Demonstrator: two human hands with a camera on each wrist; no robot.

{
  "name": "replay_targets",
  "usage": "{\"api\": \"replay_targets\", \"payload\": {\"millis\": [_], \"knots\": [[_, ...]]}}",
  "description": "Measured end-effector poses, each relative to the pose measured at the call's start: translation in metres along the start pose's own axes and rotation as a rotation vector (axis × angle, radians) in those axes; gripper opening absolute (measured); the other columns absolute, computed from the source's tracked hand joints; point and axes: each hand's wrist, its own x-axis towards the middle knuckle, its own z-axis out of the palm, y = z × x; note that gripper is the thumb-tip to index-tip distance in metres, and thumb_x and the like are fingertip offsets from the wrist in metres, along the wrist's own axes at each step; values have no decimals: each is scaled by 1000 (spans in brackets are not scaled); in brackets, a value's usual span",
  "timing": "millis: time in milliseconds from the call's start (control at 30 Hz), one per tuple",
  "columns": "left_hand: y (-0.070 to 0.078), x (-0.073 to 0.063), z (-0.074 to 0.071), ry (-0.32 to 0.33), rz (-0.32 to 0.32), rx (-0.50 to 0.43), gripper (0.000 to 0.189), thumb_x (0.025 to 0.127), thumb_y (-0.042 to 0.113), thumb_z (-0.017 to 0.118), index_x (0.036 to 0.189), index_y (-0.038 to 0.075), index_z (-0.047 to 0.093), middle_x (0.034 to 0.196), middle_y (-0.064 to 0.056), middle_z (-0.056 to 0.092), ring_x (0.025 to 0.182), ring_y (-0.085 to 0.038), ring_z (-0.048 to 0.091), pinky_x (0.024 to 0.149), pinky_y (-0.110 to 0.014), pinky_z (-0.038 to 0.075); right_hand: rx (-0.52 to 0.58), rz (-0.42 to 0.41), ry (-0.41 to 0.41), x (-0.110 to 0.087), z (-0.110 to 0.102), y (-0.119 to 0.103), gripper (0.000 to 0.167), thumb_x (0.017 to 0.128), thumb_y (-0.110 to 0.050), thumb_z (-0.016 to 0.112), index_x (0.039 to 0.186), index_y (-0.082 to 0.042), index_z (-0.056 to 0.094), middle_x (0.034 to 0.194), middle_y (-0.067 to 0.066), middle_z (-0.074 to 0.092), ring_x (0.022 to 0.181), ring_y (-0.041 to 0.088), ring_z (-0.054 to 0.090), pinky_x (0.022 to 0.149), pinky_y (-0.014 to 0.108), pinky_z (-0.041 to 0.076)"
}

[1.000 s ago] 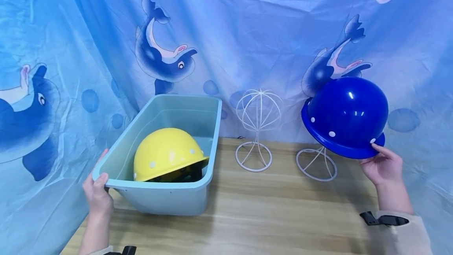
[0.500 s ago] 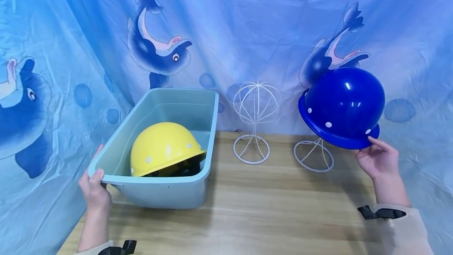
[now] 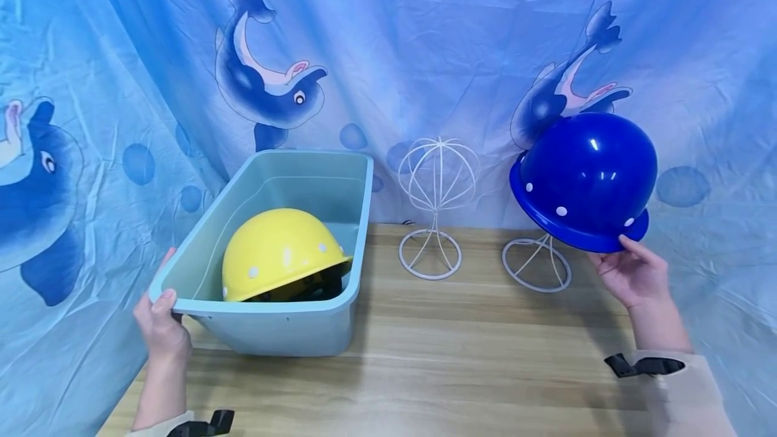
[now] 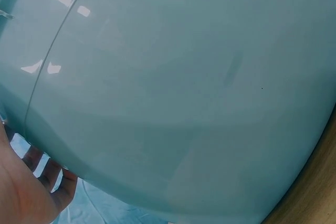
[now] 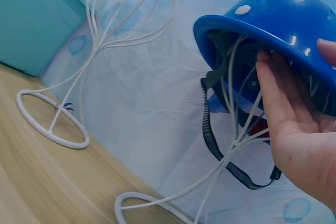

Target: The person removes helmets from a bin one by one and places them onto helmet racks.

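My left hand (image 3: 160, 329) grips the near left corner of a pale teal plastic bin (image 3: 273, 336), thumb over the rim and fingers on the outside. Inside the bin lies a yellow hard hat (image 3: 282, 248), tilted with its brim raised on the right. On the right, a blue hard hat (image 3: 591, 181) sits tilted over a white wire stand (image 3: 537, 265). My right hand (image 3: 637, 278) holds this hat's brim, thumb outside and fingers reaching under it. In the right wrist view the stand's wires go up into the hat, and a dark chin strap (image 5: 210, 140) hangs down.
A second white wire stand (image 3: 436, 214), bare, stands upright between the bin and the blue hat. All of these are on a wooden table (image 3: 437, 369). Behind and at both sides hangs a blue curtain (image 3: 388, 46) with a dolphin print.
The head view has shifted slightly. My right hand has slid a little to the left along the blue hat's brim, while the hat stays over its stand. The left hand keeps its grip.
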Motion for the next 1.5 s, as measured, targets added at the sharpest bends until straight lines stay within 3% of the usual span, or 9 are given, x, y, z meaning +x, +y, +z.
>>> {"api": "replay_targets", "payload": {"millis": [200,367,500,700,933,1100,1300,1367,1500], "knots": [[2,2,3,6,7,0,65,78,14,57,141,2,68,128,3,77,115,-12,66,85,-18,50,-220,88,-239,4,-10,14,64,105,1,12,166,-14,23,162,27,47,146,43,53,123,51,42],[4,1,3,24,4,44,63,81,14,54,142,4,68,128,4,77,116,-12,64,88,-18,48,-295,193,-403,10,-21,32,61,106,4,7,164,6,25,161,33,44,151,47,45,127,53,35],[4,-2,2,43,7,30,63,82,13,51,142,2,67,129,2,76,118,-13,63,91,-17,47,-319,271,-399,12,-24,53,58,105,7,6,155,14,35,159,33,47,150,45,48,126,51,37],[3,-6,1,52,20,-48,60,83,9,49,139,-1,68,127,-2,76,115,-15,63,94,-18,45,-421,350,-317,16,-16,84,53,106,11,10,148,10,42,153,26,57,144,37,57,122,45,43],[-2,-9,-1,27,-4,-74,57,85,8,49,137,3,71,124,-1,77,113,-13,63,94,-19,45,-291,421,-378,27,13,124,57,107,6,5,160,12,25,165,27,42,155,38,43,130,44,31],[-4,-8,0,17,39,-113,57,83,7,50,136,-2,70,124,-4,78,113,-14,66,95,-19,47,-268,459,-437,45,45,157,57,109,2,4,163,15,17,169,27,37,158,38,38,132,43,26],[2,-5,6,27,39,-10,63,81,14,52,140,-4,66,134,-2,76,120,-12,65,94,-18,48,-387,518,-392,70,88,193,54,114,-6,11,160,17,24,163,24,47,153,33,48,128,42,35],[0,-4,5,27,47,-52,62,81,12,52,139,-6,66,131,-4,76,118,-13,66,92,-18,48,-459,531,-364,76,101,202,51,115,-7,18,159,18,27,159,23,53,149,33,53,125,42,40],[-3,-4,5,13,83,-117,62,81,9,51,138,-9,65,127,-6,78,113,-14,68,92,-19,48,-750,485,-300,87,122,224,46,114,-8,37,150,21,39,149,24,62,137,32,64,115,42,50]]}}
